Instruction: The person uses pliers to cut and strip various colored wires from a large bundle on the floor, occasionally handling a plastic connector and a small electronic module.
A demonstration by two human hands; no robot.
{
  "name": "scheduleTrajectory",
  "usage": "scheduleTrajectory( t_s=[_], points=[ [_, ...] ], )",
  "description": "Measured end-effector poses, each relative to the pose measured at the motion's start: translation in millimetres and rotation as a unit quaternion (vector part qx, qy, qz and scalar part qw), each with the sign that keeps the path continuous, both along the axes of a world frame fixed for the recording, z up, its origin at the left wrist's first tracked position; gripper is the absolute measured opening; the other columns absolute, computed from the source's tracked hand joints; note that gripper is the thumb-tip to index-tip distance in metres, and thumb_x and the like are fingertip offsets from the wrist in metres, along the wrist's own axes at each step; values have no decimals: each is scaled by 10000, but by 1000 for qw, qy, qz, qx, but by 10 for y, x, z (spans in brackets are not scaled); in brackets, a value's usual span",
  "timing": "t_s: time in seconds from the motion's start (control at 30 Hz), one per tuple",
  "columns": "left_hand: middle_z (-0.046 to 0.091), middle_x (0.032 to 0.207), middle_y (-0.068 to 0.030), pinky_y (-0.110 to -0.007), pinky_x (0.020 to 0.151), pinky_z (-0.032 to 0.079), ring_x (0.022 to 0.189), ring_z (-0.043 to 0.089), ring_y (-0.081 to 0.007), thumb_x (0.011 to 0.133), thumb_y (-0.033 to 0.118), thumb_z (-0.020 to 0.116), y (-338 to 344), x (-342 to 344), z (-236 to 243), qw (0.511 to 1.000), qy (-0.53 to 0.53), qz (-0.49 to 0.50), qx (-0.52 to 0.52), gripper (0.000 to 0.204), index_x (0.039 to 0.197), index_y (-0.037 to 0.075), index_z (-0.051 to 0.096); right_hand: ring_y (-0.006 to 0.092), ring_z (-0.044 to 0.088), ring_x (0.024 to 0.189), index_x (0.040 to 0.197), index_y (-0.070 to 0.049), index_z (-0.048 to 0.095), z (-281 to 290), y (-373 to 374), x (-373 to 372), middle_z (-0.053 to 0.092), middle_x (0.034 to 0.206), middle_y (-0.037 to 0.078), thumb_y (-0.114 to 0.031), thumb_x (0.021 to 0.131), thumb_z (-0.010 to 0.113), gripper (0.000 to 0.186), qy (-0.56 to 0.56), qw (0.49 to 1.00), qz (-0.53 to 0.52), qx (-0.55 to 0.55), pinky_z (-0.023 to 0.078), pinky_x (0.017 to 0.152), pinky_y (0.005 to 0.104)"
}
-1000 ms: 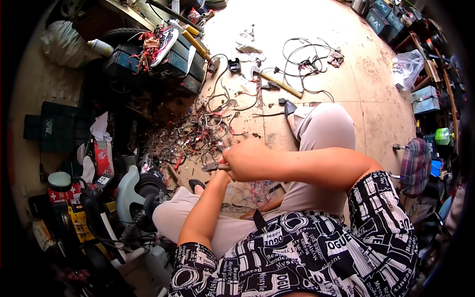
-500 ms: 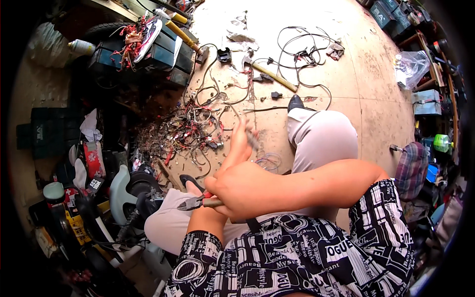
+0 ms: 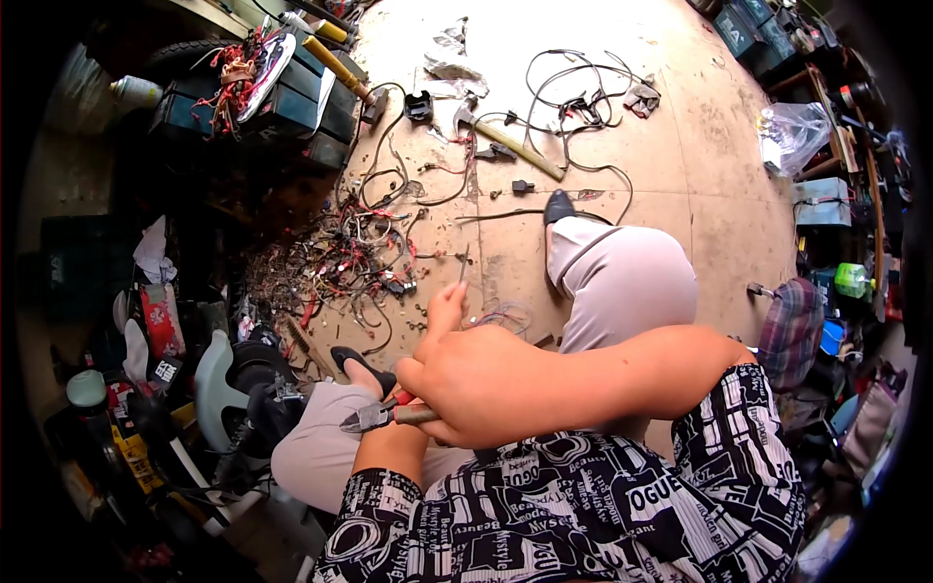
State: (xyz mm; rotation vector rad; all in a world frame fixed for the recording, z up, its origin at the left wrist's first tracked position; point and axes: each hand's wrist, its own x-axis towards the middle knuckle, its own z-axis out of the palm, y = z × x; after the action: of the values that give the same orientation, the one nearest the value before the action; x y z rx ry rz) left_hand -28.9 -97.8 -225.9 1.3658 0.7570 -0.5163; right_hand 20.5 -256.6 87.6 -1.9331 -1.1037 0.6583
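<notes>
My right hand (image 3: 474,374) is closed round the handles of a pair of diagonal cutters (image 3: 366,419), their jaws pointing left over my left forearm. The right forearm lies across my front and crosses above the left one. Further ahead, my left hand (image 3: 446,309) is closed on a short thin dark piece, apparently a wire (image 3: 465,260), sticking up from the fingertips. Its lower part is hidden in the fingers. A heap of tangled cut wires (image 3: 360,248) lies on the floor left of that hand. Beside it on the right is a loose bundle of fine wires (image 3: 505,316).
Ahead on the floor lie a hammer (image 3: 515,146), a coiled black cable (image 3: 583,58) and a small black plug (image 3: 523,187). Another hammer (image 3: 335,66) rests by dark batteries (image 3: 185,112). Scooter parts (image 3: 219,389) crowd the left; shelves with a clear plastic bag (image 3: 795,136) line the right.
My left hand has drawn back toward me and a little left, and the thin piece now shows upright in its fingers. My right hand still grips the cutters. The whole view has shifted slightly.
</notes>
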Motion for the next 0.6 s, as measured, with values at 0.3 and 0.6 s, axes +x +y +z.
scheduleTrajectory(
  t_s=[0.3, 0.6],
  points=[
    [601, 692, -62, -306, 613, 474, 656, 599, -197, 867, 227, 611, 629, -877, -870, 954, 65, -245, 162, 213, 928, 25, 641, 338, 590, 691, 876, -22, 531, 238, -25, 236, 551, 766, 167, -292, 816, 612, 288, -6, 1000, -15, -1, 494, 601, 383],
    [661, 935, -188, -399, 789, 495, 860, 637, -342, 805, 223, 625, 643, -164, -1132, 927, -118, -268, 236, 317, 1052, 26, 652, 346, 567, 655, 825, -31, 500, 250, -164, 692, 547, 710, 154, -269, 829, 626, 269, 46, 973, -179, -138, 455, 569, 428]
  ],
)
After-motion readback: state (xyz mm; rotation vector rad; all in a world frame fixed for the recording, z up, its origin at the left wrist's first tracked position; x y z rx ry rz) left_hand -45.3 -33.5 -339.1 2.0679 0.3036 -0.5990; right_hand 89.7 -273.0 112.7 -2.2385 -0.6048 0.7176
